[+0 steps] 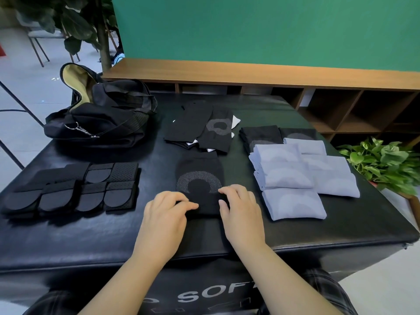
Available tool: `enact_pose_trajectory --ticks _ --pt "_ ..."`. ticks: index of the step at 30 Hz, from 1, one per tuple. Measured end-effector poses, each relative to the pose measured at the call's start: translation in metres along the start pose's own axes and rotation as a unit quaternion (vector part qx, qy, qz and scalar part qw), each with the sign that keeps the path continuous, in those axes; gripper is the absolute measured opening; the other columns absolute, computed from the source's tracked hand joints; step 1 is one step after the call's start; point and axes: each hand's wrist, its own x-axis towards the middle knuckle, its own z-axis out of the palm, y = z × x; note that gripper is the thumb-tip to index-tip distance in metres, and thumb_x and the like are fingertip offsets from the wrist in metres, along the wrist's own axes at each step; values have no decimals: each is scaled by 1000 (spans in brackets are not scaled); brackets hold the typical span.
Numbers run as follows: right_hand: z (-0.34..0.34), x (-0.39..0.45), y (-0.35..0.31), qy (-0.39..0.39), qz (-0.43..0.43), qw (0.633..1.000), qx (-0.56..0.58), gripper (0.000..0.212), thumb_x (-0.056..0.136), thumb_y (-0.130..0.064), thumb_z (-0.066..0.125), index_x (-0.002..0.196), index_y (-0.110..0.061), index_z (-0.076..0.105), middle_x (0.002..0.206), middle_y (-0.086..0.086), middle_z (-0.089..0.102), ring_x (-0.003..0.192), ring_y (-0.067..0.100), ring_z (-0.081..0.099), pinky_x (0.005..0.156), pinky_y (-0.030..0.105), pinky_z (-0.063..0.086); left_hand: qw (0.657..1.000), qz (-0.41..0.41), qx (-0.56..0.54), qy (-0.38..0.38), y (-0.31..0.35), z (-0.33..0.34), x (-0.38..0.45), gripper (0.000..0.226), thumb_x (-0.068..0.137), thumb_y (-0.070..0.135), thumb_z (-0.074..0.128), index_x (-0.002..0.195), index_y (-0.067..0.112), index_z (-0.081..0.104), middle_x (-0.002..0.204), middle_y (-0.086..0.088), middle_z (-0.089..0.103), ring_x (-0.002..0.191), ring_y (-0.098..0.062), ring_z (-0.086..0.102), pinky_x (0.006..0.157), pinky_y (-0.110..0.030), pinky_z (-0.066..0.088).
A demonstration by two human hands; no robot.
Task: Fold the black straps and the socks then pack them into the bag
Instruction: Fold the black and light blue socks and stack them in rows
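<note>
A black sock (pixel 200 178) is lying flat on the black padded table (pixel 91 233), its long axis running straight away from the person, with the far end pointing toward the green wall (pixel 261 28) and the near end doubled under the hands. It is showing a grey speckled ring around a dark centre. The left hand (pixel 167 214) is pressing on the sock's near left corner, fingers lightly bent and pointing right; the right hand (pixel 242 208) is curling its fingertips onto the near right corner. Whether either is actually pinching the fabric is not clear.

Taking that sock as the landmark: just beyond it, a loose heap of unfolded black socks (pixel 202 128) is lying with white tags peeking out. To its right, folded light blue socks (pixel 295 178) are sitting in two rows, with folded black socks (pixel 261 135) behind them. To its left, folded black straps (pixel 75 189) are resting in overlapping rows, their rounded ends facing the person. Beyond and left, the black bag (pixel 102 114) is gaping open, showing a yellowish lining.

Past the table, a wooden shelf unit (pixel 318 98) is running along under the green wall. A leafy green plant (pixel 386 162) is standing well to the sock's right, and a tall plant (pixel 75 21) is standing far behind the bag.
</note>
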Motion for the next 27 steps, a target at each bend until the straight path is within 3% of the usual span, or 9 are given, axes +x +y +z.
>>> enact_pose_trajectory --ticks 2,4,6,9,12,17,23,27 --pt "1 1 1 -23 -6 1000 -18 29 98 -24 48 126 -27 55 141 -11 44 127 17 42 96 35 37 999 46 -15 -24 2 -1 -3 33 83 21 43 99 28 71 97 14 60 97 -9 47 76 -29 39" --pt "1 2 3 -60 -8 998 -26 35 101 -26 37 134 -31 48 147 -17 36 138 9 26 106 31 25 998 32 -24 -42 4 -2 -4 33 85 30 40 100 30 70 96 19 59 97 -6 48 78 -28 38" --pt "-1 1 4 -64 -6 998 -20 37 100 -27 35 135 -32 47 145 -19 38 140 6 21 109 28 18 999 1 -22 -45 6 -2 -3 32 86 37 40 98 32 69 95 20 59 96 -5 47 78 -28 37" --pt "-3 -2 3 -43 -12 999 4 32 96 -29 42 124 -31 58 132 -19 53 134 5 32 112 28 15 998 -47 -6 -46 7 -1 -2 34 87 42 38 96 32 68 95 18 58 97 -6 46 81 -29 36" --pt "-1 -6 3 17 -37 999 26 24 87 -28 49 100 -29 69 102 -16 65 111 8 52 109 32 26 994 -95 0 -54 7 -2 -1 37 87 45 34 98 30 66 99 18 57 103 -6 47 88 -32 36" --pt "1 -9 5 13 -108 993 38 29 86 -33 42 94 -31 70 88 -19 63 95 1 52 106 27 30 985 -145 43 -83 9 -3 0 49 87 52 28 111 28 64 123 11 58 130 -13 41 103 -42 34" --pt "1 -12 8 -52 -176 980 82 38 90 -31 35 108 -30 69 109 -17 67 122 -3 46 113 21 19 977 -156 49 -136 11 -5 2 78 81 64 8 139 28 44 151 7 33 145 -13 12 116 -41 9" --pt "0 -10 10 -58 -165 978 112 36 91 -28 39 118 -29 63 122 -20 60 130 -6 36 113 15 14 991 -88 24 -102 9 -8 -1 60 84 60 31 124 28 61 134 9 52 134 -11 32 112 -35 18"
